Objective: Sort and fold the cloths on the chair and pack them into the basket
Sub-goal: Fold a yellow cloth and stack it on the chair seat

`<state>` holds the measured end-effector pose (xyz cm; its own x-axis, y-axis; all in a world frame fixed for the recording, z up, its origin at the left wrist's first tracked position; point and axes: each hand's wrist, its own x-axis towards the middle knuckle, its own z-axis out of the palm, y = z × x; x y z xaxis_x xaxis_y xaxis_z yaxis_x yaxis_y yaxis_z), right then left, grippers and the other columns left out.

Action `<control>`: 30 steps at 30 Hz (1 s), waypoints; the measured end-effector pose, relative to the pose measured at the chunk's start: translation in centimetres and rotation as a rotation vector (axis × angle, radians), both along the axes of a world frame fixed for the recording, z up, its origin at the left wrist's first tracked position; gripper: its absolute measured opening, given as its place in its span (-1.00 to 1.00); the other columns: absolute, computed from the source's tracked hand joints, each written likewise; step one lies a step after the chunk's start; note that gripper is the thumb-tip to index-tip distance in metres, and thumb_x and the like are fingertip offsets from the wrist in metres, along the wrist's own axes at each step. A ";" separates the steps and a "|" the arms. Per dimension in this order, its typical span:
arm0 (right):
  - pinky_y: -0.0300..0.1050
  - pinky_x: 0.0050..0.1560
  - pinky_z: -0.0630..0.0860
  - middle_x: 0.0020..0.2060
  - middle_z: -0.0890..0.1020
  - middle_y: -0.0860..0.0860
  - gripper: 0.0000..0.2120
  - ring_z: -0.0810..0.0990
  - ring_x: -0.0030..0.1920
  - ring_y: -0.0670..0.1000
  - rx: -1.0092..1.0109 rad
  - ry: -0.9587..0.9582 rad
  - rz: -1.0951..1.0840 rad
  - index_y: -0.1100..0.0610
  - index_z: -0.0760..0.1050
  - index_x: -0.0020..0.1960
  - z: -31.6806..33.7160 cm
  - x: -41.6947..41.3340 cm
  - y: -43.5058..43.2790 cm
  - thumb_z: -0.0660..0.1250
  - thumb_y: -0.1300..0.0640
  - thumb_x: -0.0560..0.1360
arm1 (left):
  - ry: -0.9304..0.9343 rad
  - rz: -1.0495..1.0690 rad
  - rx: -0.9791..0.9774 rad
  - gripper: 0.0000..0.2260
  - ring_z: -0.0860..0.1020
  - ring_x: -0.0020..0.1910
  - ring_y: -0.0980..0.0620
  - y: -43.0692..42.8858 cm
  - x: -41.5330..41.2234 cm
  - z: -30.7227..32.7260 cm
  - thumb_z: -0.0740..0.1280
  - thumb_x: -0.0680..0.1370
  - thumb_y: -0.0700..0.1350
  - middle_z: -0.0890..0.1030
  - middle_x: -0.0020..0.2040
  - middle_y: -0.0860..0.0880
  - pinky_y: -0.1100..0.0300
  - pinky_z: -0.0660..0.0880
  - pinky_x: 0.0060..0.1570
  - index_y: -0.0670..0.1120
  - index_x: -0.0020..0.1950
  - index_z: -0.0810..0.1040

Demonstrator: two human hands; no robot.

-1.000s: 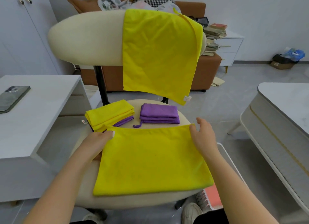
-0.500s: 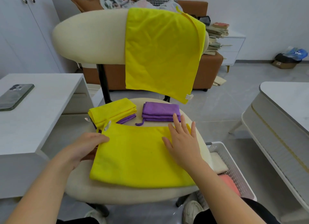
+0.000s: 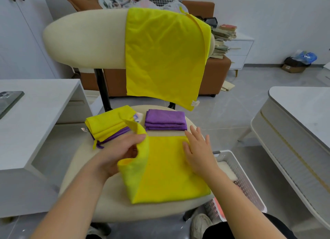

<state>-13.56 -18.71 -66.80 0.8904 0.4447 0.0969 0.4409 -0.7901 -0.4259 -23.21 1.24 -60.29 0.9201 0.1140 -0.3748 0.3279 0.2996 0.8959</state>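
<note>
Step in hand, as judged: a fold across the yellow cloth (image 3: 171, 167), which lies flat on the chair seat (image 3: 80, 181) with its near edge close to the seat's front rim.

The left hand (image 3: 116, 154) grasps the cloth's left edge; its fingers (image 3: 135, 138) are curled over the raised flap, which stands up and curls toward the right. The right hand (image 3: 200, 154) lies flat on the cloth's right part, its fingers (image 3: 194, 133) straight and grasping nothing.

A mixed stack (image 3: 107, 124) of yellow and purple sits at the seat's back left, just beside the raised flap. A purple stack (image 3: 165, 120) sits at the back right. A draped cloth (image 3: 164, 56) hangs unfolded over the backrest (image 3: 80, 42). The basket (image 3: 246, 176) stands on the floor to the right of the chair.

Risks noted:
- The flap may land askew, since only one point of the edge is held.
- The right hand lies where the flap should land; a late lift would bunch the fold.
- The flap may brush the mixed stack and disturb it.
- A pull toward the person could slide the cloth off the front rim.
</note>
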 end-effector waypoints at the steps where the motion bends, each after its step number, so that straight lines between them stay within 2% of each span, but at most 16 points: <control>1: -0.09 0.46 0.04 0.48 0.25 0.03 -0.60 0.17 0.48 0.02 0.161 -0.015 -0.008 0.12 0.26 0.47 0.1 0.0 0.0 0.07 0.11 0.65 | -0.013 -0.055 0.002 -0.89 0.56 -0.44 0.07 -1.2 0.7 -0.4 0.23 0.53 -0.17 0.58 -0.34 -0.09 0.25 0.50 -0.42 -0.13 -0.17 0.50; 2: -0.18 0.38 0.21 0.38 0.41 0.03 -0.66 0.36 0.36 -0.02 0.300 0.012 -0.034 0.13 0.39 0.38 0.3 0.1 -0.1 0.10 0.16 0.63 | -0.017 -0.108 -0.003 -0.90 0.54 -0.42 0.09 -2.3 1.3 -0.8 0.25 0.52 -0.15 0.57 -0.33 -0.08 0.25 0.48 -0.41 -0.13 -0.16 0.50; 4: -0.16 0.09 0.49 0.11 0.58 0.05 -0.75 0.55 0.03 -0.03 0.573 0.235 -0.126 0.12 0.54 0.17 1.2 0.3 -0.1 0.11 0.20 0.62 | -0.020 -0.212 -0.013 -0.88 0.54 -0.37 0.05 -4.0 2.2 -1.6 0.24 0.54 -0.12 0.58 -0.25 -0.12 0.24 0.48 -0.39 -0.15 -0.08 0.51; 6: -0.17 -0.25 0.50 -0.11 0.59 0.09 -0.76 0.54 -0.22 -0.01 0.761 0.587 -0.250 0.13 0.54 -0.01 2.2 0.5 -0.2 0.10 0.15 0.63 | -0.048 -0.260 -0.024 -0.82 0.59 -0.34 0.00 -5.0 2.8 -1.7 0.17 0.61 -0.15 0.60 -0.22 -0.16 0.21 0.54 -0.35 -0.21 -0.01 0.52; 7: -0.18 -0.33 0.46 -0.18 0.57 0.08 -0.74 0.51 -0.27 0.00 0.770 0.715 -0.298 0.13 0.53 -0.05 2.5 0.7 -0.4 0.09 0.09 0.63 | -0.075 -0.238 -0.022 -0.81 0.60 -0.34 -0.02 -5.3 3.0 -1.8 0.16 0.62 -0.17 0.62 -0.22 -0.16 0.20 0.56 -0.34 -0.23 0.00 0.52; 10: -0.18 -0.34 0.46 -0.19 0.54 0.06 -0.74 0.53 -0.25 0.00 0.697 0.892 -0.344 0.15 0.50 0.05 2.4 1.4 -1.2 0.18 -0.03 0.60 | -0.171 -0.031 0.167 -0.85 0.57 -0.39 0.03 -4.8 3.3 -2.2 0.18 0.61 -0.25 0.60 -0.27 -0.11 0.23 0.52 -0.41 -0.18 -0.09 0.52; 12: -0.20 -0.33 0.48 -0.17 0.52 0.06 -0.78 0.50 -0.26 -0.01 0.617 0.863 -0.292 0.13 0.48 0.10 2.4 1.7 -1.4 0.28 0.00 0.56 | -0.254 0.064 0.409 -0.88 0.53 -0.39 0.07 -3.9 3.1 -2.9 0.26 0.57 -0.24 0.59 -0.32 -0.02 0.27 0.46 -0.44 -0.12 -0.16 0.52; 13: -0.21 -0.32 0.48 -0.17 0.51 0.04 -0.81 0.48 -0.28 -0.02 0.558 0.822 -0.260 0.09 0.45 0.11 2.4 1.6 -1.5 0.32 0.05 0.54 | -0.300 0.074 0.521 -0.90 0.51 -0.38 0.10 -3.6 2.9 -3.2 0.31 0.53 -0.17 0.58 -0.35 0.04 0.29 0.43 -0.42 -0.08 -0.19 0.52; 15: -0.22 -0.32 0.47 -0.20 0.53 -0.01 -0.73 0.48 -0.29 -0.04 0.514 0.744 -0.231 0.03 0.40 0.15 2.2 1.6 -1.4 0.37 0.16 0.50 | -0.387 0.037 0.696 -0.90 0.47 -0.36 0.20 -3.2 2.1 -3.5 0.33 0.43 -0.01 0.55 -0.35 0.12 0.38 0.39 -0.37 -0.01 -0.23 0.52; 19: -0.15 -0.27 0.46 -0.24 0.54 0.01 -0.62 0.50 -0.26 0.00 0.666 0.658 -0.312 0.16 0.43 0.28 2.4 2.0 -1.8 0.34 0.30 0.48 | -0.495 -0.132 0.886 -0.74 0.45 -0.35 0.20 -3.5 0.7 -3.8 0.27 0.36 0.20 0.53 -0.27 0.10 0.43 0.33 -0.36 0.01 -0.21 0.52; 22: -0.23 -0.35 0.44 -0.21 0.56 0.01 -0.64 0.50 -0.29 -0.05 0.606 0.716 -0.308 0.14 0.41 0.31 2.7 1.7 -2.2 0.29 0.25 0.52 | -0.551 -0.246 1.076 -0.72 0.46 -0.24 0.17 -3.3 -0.3 -4.7 0.27 0.37 0.25 0.50 -0.26 0.11 0.33 0.40 -0.26 0.06 -0.14 0.50; 24: -0.21 -0.32 0.47 -0.16 0.54 -0.01 -0.68 0.51 -0.25 -0.06 0.521 0.745 -0.276 0.10 0.41 0.31 2.7 1.1 -2.2 0.25 0.15 0.56 | -0.581 -0.330 1.190 -0.67 0.45 -0.16 0.18 -3.1 -0.8 -5.3 0.28 0.37 0.29 0.47 -0.19 0.16 0.28 0.41 -0.17 0.08 -0.08 0.50; 27: -0.19 -0.29 0.46 -0.14 0.49 -0.01 -0.69 0.47 -0.22 -0.06 0.540 0.730 -0.296 0.07 0.40 0.32 2.9 0.7 -2.5 0.20 0.06 0.59 | -0.689 -0.397 1.364 -0.55 0.39 -0.05 0.25 -3.2 -1.4 -6.0 0.31 0.34 0.35 0.46 -0.05 0.18 0.36 0.30 -0.06 0.09 0.06 0.46; 30: -0.18 -0.29 0.51 0.06 0.50 0.10 -0.61 0.51 -0.17 -0.02 0.519 0.710 -0.310 0.07 0.32 0.39 3.1 0.5 -3.3 0.21 0.03 0.59 | -0.737 -0.410 1.495 -0.42 0.37 0.16 0.17 -3.4 -2.1 -6.5 0.29 0.31 0.40 0.45 0.14 0.12 0.31 0.22 0.16 0.09 0.18 0.39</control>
<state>-13.03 -22.04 -63.74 0.8890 0.2309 -0.3955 -0.2564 -0.4645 -0.8476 -25.28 -2.19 -66.75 0.8923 -0.3251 0.3131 -0.4145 -0.8648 0.2832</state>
